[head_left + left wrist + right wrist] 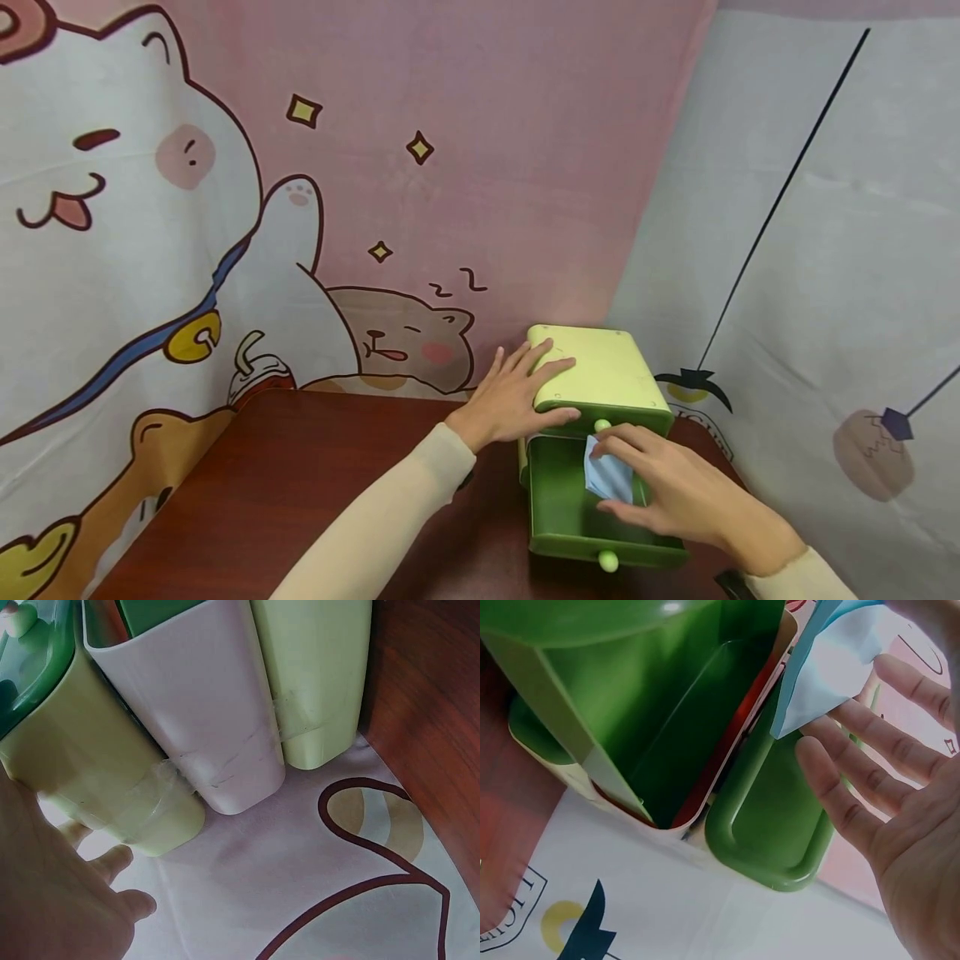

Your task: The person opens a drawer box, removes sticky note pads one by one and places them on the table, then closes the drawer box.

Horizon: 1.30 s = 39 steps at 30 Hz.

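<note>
A small drawer cabinet with a pale yellow-green top stands at the table's back right. One green drawer is pulled out, its round knob at the front. My left hand rests on the cabinet's top left edge with fingers spread; the left wrist view shows its fingers beside the yellow-green casing. Over the pulled-out drawer, my right hand holds a light blue folded sheet between thumb and fingers. In the right wrist view the sheet overlaps the green front of the upper drawer.
The dark red-brown table stretches to the left of the cabinet. Behind it hangs a pink and white cloth printed with cartoon animals. A pink middle casing lies between the yellow-green ones in the left wrist view.
</note>
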Tool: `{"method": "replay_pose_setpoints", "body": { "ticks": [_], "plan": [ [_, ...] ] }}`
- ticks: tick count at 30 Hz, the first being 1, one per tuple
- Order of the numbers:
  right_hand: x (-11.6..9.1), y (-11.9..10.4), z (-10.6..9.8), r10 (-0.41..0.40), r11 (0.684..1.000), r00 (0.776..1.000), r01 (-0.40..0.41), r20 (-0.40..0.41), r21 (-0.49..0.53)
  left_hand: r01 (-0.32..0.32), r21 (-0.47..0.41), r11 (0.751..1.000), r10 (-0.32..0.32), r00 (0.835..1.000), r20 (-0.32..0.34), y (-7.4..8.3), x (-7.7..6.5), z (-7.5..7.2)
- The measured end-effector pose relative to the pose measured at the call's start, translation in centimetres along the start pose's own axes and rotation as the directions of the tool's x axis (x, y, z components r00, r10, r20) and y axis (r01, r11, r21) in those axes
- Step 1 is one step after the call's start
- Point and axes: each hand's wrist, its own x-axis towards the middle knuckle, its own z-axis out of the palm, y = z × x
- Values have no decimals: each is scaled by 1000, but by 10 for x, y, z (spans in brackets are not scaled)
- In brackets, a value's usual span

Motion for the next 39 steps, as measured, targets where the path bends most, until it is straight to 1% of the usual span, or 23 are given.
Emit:
{"method": "replay_pose_setpoints", "body": {
  "ticks": [5,13,20,29,35,39],
  "plan": [
    [-6,0,-2,38,999,999,-38,3,-10,6,-2,1000,-6,1000,1,0,0,1],
    [-15,3,-6,50,999,998,-51,-29,-18,4,6,1000,-4,1000,6,1,0,-1],
    [-22,7,-7,60,998,997,-61,-48,-6,9,4,1000,-9,1000,11,0,1,0],
    [-32,8,-9,136,991,990,-135,-43,7,8,-3,1000,-8,1000,8,0,0,0],
    [-40,8,-10,190,981,980,-191,-59,-12,6,-9,1000,-6,1000,5,0,1,1],
    [-45,7,-11,233,972,971,-234,-49,-31,8,-13,1000,-8,1000,5,-1,1,2]
  ]
}}
